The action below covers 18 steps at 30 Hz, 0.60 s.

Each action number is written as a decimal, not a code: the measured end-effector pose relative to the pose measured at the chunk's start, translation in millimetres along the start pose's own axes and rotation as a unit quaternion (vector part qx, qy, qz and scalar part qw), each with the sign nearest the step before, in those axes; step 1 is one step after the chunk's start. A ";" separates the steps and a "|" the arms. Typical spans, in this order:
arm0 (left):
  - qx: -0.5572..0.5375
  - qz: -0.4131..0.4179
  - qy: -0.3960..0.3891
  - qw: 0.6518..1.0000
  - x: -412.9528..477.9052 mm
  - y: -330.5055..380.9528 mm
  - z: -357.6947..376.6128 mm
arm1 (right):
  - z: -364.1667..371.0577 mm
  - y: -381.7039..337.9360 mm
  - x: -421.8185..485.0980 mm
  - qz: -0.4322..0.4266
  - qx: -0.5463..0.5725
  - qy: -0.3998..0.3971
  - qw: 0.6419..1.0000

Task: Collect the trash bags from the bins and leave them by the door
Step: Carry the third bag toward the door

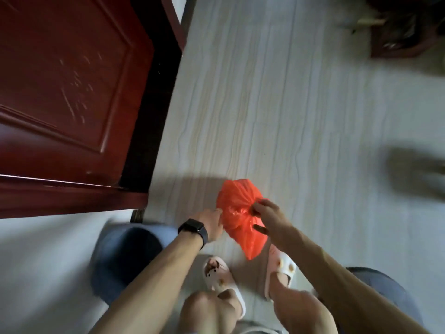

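Your right hand (267, 213) pinches the bag (234, 201) at its neck; your left hand (213, 224) touches it, grip unclear. Lower it gently toward the door (60, 92) at 10 o'clock.

A pale wood-grain floor (265, 104) fills the centre, white cartoon-charm slippers (222, 282) sit at lower centre, a black smartwatch (192, 229) shows above-left of them, dark furniture (404, 34) stands upper right, and a blurred grey shape (416, 174) lies at the right edge.

A smeared grey-green shape (416, 175) at 3 o'clock is cut by the edge; left-hand fingers (218, 213) are partly masked by the orange bag (237, 201).
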<state>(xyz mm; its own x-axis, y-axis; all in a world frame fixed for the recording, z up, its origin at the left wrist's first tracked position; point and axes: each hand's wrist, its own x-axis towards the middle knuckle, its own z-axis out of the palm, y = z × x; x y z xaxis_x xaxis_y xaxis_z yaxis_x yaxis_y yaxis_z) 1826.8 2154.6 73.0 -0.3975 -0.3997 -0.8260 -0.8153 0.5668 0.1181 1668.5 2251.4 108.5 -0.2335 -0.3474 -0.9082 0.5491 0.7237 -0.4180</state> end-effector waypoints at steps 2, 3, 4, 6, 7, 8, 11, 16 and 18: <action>0.001 0.000 0.003 1.000 -50.6 19.5 -48.8 | -29.7 -19.9 -55.0 0.044 0.076 0.049 0.995; 0.024 0.009 0.020 0.999 -76.8 34.4 -83.6 | -50.2 -39.5 -92.5 0.054 0.111 0.071 0.990; 0.048 0.016 0.035 0.998 -103.3 51.5 -117.9 | -69.3 -56.7 -127.8 0.057 0.135 0.077 0.986; 0.093 0.033 0.061 0.993 -143.4 81.1 -171.5 | -99.4 -80.9 -182.6 0.036 0.156 0.086 0.983; 0.116 0.053 0.082 0.988 -164.7 105.2 -205.9 | -119.5 -100.1 -215.9 0.026 0.173 0.097 0.980; 0.131 0.067 0.094 0.985 -186.3 132.0 -234.8 | -139.4 -114.5 -245.9 0.013 0.193 0.113 0.975; 0.146 0.126 0.136 0.972 -242.4 227.7 -312.2 | -214.0 -156.6 -326.8 -0.030 0.248 0.159 0.955; 0.187 0.228 0.180 0.939 -302.8 387.3 -387.8 | -339.0 -188.3 -429.0 -0.113 0.323 0.245 0.907; 0.198 0.265 0.194 0.924 -315.5 441.1 -405.8 | -379.1 -197.2 -459.6 -0.145 0.340 0.273 0.888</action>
<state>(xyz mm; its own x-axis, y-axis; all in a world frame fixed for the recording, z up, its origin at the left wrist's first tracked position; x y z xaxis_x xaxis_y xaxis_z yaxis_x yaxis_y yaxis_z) 1421.7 2238.4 609.4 -0.8799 -0.1753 -0.4417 -0.2761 0.9450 0.1752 1363.3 2494.4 600.1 -0.6973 0.0142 -0.7166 0.7160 0.0598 -0.6956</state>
